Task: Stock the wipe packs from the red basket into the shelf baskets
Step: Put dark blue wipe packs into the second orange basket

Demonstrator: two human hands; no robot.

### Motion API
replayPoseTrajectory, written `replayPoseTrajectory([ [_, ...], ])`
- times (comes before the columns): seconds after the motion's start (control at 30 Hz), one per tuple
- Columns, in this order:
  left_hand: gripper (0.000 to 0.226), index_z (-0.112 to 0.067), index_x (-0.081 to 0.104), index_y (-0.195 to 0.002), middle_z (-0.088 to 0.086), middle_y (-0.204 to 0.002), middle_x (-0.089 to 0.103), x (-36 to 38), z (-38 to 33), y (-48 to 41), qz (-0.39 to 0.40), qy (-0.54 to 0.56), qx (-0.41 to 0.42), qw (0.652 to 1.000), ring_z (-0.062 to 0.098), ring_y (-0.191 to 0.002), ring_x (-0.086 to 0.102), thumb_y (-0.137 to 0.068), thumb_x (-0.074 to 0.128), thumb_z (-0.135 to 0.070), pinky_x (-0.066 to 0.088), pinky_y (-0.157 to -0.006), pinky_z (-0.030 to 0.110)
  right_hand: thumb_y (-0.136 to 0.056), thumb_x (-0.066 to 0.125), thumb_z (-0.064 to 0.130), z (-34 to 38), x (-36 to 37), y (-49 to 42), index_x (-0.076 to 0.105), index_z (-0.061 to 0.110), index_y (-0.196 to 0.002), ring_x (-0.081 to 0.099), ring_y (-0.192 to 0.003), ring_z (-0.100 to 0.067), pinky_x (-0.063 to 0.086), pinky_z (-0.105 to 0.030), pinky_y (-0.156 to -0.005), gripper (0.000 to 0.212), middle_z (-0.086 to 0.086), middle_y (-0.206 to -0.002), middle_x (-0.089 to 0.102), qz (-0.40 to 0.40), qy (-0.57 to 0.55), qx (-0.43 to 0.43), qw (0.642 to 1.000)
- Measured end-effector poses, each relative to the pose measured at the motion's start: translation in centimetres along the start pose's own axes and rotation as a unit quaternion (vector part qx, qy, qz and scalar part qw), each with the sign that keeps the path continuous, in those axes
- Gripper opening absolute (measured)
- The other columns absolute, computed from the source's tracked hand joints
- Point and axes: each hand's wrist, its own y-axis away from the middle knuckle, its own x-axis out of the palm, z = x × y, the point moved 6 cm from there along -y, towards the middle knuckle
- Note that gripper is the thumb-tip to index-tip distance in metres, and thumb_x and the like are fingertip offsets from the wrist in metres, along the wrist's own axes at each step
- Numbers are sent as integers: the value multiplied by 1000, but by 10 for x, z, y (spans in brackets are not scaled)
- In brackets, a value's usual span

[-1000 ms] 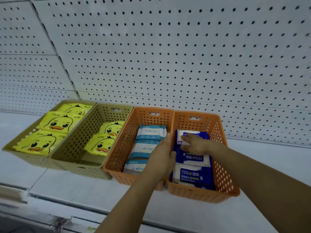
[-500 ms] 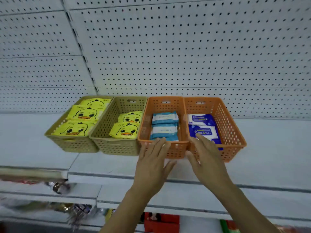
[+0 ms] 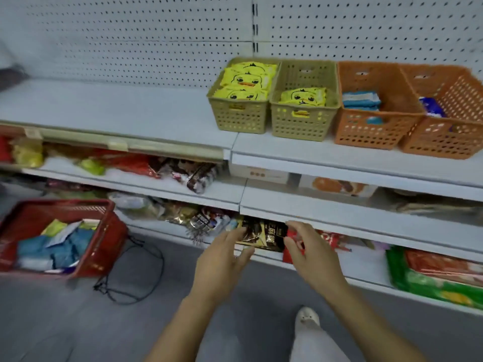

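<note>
Grey floor (image 3: 65, 322) filled the lower left of the frame. White shelving ran across the middle, under a white pegboard wall (image 3: 130, 35) along the top. The whole view was motion-blurred, so small print could not be read.

The red basket (image 3: 109, 244) sat on the floor at the left edge, with blue, white and yellow-green wipe packs (image 3: 60, 246) heaped loose inside. A black cord (image 3: 136, 273) lay looped on the floor just right of it.

On the top shelf (image 3: 117, 108) four shelf baskets stood in a close row at the upper right:
- first olive basket (image 3: 240, 118) held yellow duck packs (image 3: 245, 79) stacked to the rim
- second olive basket (image 3: 300, 126) held duck packs lying lower, toward its front
- first orange basket (image 3: 366, 131) held light blue packs (image 3: 360, 99)
- second orange basket (image 3: 444, 142), at the frame's right edge, showed a dark blue pack (image 3: 431, 107)

The lower shelves were crowded with mixed snack packets, with green bags (image 3: 431, 286) at the lower right.

The left hand (image 3: 219, 265) and right hand (image 3: 311, 252) hung in the lower centre, in front of a low shelf. Both were open, fingers loosely spread, gripping nothing. A dark snack packet (image 3: 264, 235) showed between them. A white shoe (image 3: 308, 314) stood on the floor below the right hand.
</note>
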Motion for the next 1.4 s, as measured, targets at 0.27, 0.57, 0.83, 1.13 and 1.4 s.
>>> replayPoseTrajectory([
  [0.27, 49, -26, 44, -141, -7, -141, 51, -52, 146, 44, -8, -22, -149, 989, 13, -124, 51, -98, 45, -49, 48, -94, 32, -96, 46, 39, 96, 138, -30, 50, 28, -127, 57, -112, -12, 47, -33, -87, 34, 8, -128, 56, 200, 32, -71, 977],
  [0.57, 42, -24, 54, -132, -4, -125, 62, -123, 308, 28, -32, 31, -264, 963, 13, -109, 60, -94, 55, -41, 49, -92, 35, -96, 45, 40, 217, 276, -106, 52, 28, -124, 58, -108, -13, 48, -36, -86, 31, 9, -122, 58, 275, 33, -121, 953],
  [0.83, 40, -22, 56, -131, -4, -124, 65, -182, 440, -3, -17, 77, -325, 943, 13, -109, 62, -94, 57, -36, 48, -91, 29, -95, 47, 37, 314, 381, -162, 54, 24, -125, 59, -108, -15, 48, -39, -90, 33, 6, -122, 59, 318, 5, -112, 941],
  [1.13, 37, -12, 58, -128, 0, -112, 68, -219, 605, -9, 14, 178, -381, 907, 12, -95, 64, -95, 57, -30, 50, -92, 32, -93, 52, 30, 391, 519, -188, 60, 22, -118, 62, -99, -13, 50, -36, -89, 27, 6, -112, 65, 344, -44, -42, 937],
  [1.4, 43, -10, 51, -135, 9, -135, 57, -208, 760, -58, 75, 174, -390, 901, 23, -121, 55, -97, 56, -28, 43, -98, 33, -96, 48, 23, 389, 662, -228, 57, 22, -126, 62, -101, -23, 50, -35, -88, 32, -5, -123, 63, 291, -30, 146, 945],
])
